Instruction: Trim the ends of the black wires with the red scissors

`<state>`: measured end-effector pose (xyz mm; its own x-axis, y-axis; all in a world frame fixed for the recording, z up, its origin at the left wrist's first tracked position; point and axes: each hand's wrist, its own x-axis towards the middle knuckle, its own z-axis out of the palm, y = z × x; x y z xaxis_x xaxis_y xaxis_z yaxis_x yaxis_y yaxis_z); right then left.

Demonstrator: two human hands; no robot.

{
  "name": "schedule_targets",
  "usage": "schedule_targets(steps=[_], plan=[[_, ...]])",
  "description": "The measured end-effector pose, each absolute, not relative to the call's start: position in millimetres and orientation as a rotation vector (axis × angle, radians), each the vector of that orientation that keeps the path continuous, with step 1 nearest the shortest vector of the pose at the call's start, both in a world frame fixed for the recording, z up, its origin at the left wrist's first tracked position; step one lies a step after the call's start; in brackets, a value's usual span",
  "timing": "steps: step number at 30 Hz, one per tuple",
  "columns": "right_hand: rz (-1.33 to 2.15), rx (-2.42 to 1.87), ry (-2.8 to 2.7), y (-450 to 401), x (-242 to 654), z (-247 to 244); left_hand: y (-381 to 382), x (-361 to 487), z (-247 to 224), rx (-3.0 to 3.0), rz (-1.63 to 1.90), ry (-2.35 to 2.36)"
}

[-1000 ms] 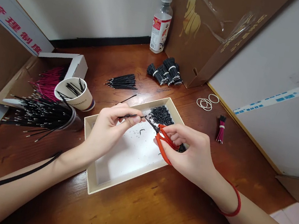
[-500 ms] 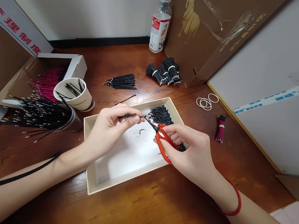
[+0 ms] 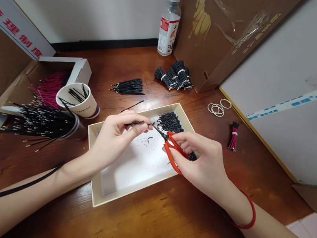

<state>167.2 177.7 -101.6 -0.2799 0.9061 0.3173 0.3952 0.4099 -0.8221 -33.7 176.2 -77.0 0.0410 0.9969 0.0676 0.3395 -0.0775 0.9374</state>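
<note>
Between thumb and forefinger, my left hand (image 3: 119,133) pinches a thin black wire (image 3: 134,123) above the left part of a shallow white box lid (image 3: 118,199). My right hand (image 3: 204,157) is wrapped round red-handled scissors (image 3: 173,162), whose dark blade tips meet the wire's end by my left fingertips. Whether the blades are fully closed is too small to tell. Under the scissors, the lid holds a pile of short black wire offcuts (image 3: 171,121) and some tiny scattered bits.
Black wires (image 3: 39,119) fan out of a clear cup at left, beside a paper cup (image 3: 89,104) and a box of magenta wires (image 3: 50,89). Behind lie loose black wires (image 3: 129,86), tied bundles (image 3: 176,76) and a bottle (image 3: 169,25). Rubber bands (image 3: 217,108) and a magenta bundle (image 3: 233,136) lie right.
Almost nothing differs. The view has shifted very slightly; both hands, the wire and the scissors keep the same positions over the lid.
</note>
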Motion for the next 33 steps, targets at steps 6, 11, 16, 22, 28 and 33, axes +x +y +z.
schedule_targets(steps=[6, 11, 16, 22, 28, 33], plan=[[0.793, -1.131, -1.853, 177.4, 166.8, -100.1, 176.1, -33.6, -76.5, 1.533, 1.052, 1.404], [0.783, -1.137, -1.855, 177.6, 166.2, -99.8, 176.6, -32.8, -76.6, 1.538, 1.044, 1.413], [0.786, -1.132, -1.859, 177.1, 167.0, -101.2, 177.0, -33.3, -76.8, 1.542, 1.037, 1.416], [0.796, -1.151, -1.858, 176.4, 167.6, -101.4, 177.0, -31.9, -75.4, 1.532, 1.028, 1.42], [0.784, -1.145, -1.859, 177.2, 166.5, -100.6, 176.9, -31.2, -75.0, 1.537, 1.026, 1.421], [0.787, -1.131, -1.86, 177.2, 166.3, -101.3, 176.9, -32.1, -75.8, 1.562, 1.015, 1.426]])
